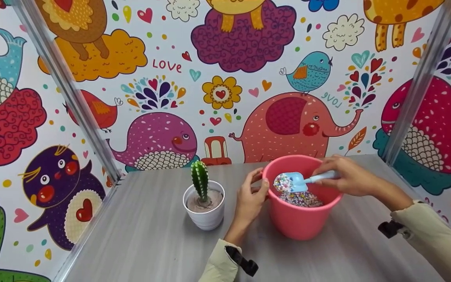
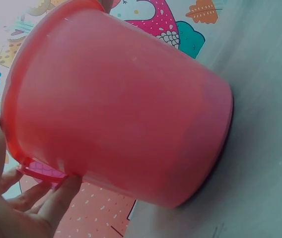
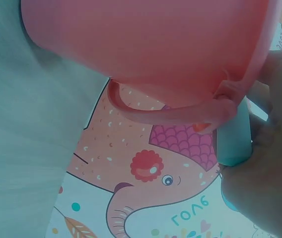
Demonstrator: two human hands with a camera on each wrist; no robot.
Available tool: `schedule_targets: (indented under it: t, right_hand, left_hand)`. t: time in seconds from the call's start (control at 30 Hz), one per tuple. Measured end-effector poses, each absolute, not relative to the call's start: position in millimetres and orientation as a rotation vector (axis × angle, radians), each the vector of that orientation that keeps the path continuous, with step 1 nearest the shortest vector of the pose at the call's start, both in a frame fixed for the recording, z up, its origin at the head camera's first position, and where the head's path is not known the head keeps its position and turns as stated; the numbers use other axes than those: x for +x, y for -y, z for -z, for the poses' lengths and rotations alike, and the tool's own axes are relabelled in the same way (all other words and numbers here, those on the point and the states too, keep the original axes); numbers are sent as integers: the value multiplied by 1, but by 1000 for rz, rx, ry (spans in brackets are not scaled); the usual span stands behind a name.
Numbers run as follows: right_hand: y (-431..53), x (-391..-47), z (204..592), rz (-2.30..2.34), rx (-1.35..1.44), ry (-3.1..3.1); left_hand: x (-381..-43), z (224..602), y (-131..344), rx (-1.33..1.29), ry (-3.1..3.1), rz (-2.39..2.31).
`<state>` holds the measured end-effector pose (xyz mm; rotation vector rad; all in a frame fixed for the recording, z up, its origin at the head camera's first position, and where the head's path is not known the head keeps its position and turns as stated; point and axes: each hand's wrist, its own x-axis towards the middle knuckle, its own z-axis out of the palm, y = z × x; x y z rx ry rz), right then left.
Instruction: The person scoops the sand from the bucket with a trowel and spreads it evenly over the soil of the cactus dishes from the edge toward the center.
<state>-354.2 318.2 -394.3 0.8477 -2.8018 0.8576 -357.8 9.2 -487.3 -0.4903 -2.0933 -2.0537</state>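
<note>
A pink bucket [image 1: 302, 223] stands on the grey table, with many small multicoloured beads [image 1: 302, 199] at its bottom. My left hand [image 1: 249, 197] holds the bucket's left rim; the left wrist view shows its thumb at the rim and fingers [image 2: 64, 198] by the side handle. Over the bucket's mouth, my right hand [image 1: 345, 176] grips the handle of a light blue toy shovel [image 1: 298, 182]. A heap of beads lies on the shovel's blade, which points left. In the right wrist view the shovel's handle end [image 3: 234, 141] pokes out beside the bucket's rim.
A small green cactus [image 1: 199, 180] grows in a white ribbed pot [image 1: 206, 221] left of the bucket, with greyish-brown soil around it. Cartoon-printed walls [image 1: 217, 47] enclose the grey table [image 1: 147, 223] at the back and sides, with metal posts [image 1: 69, 90] at the corners.
</note>
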Motion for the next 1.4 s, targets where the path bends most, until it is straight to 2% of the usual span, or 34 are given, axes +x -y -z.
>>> schedule_targets:
  t: [0.3, 0.53, 0.77, 1.17, 1.4]
  right_hand:
    - [-318, -349, 392, -843, 792, 2786]
    - [-309, -348, 384, -824, 782, 2787]
    - [-298, -350, 381, -803, 814, 2762]
    - [-273, -355, 372, -732, 856, 2727]
    - [-256, -357, 371, -723, 897, 2720]
  left_hand:
    - [-359, 482, -4, -528, 2172, 1960]
    - [-360, 465, 9, -540, 2332, 1634]
    - [-348, 448, 26, -619, 2303, 1295]
    - [-323, 417, 99, -890, 2150, 866]
    - [-328, 410, 138, -787, 2041, 984]
